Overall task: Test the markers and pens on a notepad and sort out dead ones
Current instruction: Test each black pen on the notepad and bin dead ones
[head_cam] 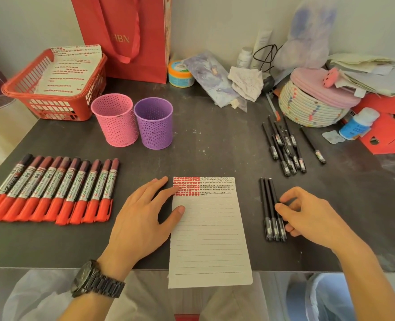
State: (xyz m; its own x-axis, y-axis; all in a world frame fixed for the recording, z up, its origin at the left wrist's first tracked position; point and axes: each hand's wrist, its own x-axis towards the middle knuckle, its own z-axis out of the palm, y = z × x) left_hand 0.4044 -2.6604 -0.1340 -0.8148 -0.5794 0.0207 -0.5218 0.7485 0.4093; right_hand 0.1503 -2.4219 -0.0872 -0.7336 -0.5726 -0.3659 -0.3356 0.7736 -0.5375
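Observation:
A lined notepad sheet [211, 237] lies at the table's front edge, with red and black test marks across its top. My left hand [143, 216] rests flat on its left edge, fingers spread. To the right lie three black pens [270, 205] side by side. My right hand [307, 214] touches the rightmost one with curled fingertips and thumb. A row of several red markers [52, 191] lies on the left. A loose pile of black pens [284, 147] sits further back on the right.
A pink cup [115, 119] and a purple cup [154, 126] stand behind the notepad. A red basket [52, 107] with used sheets is at the back left beside a red bag [127, 35]. A woven basket [310, 107], a white bottle [356, 123] and red boxes [386, 126] crowd the right.

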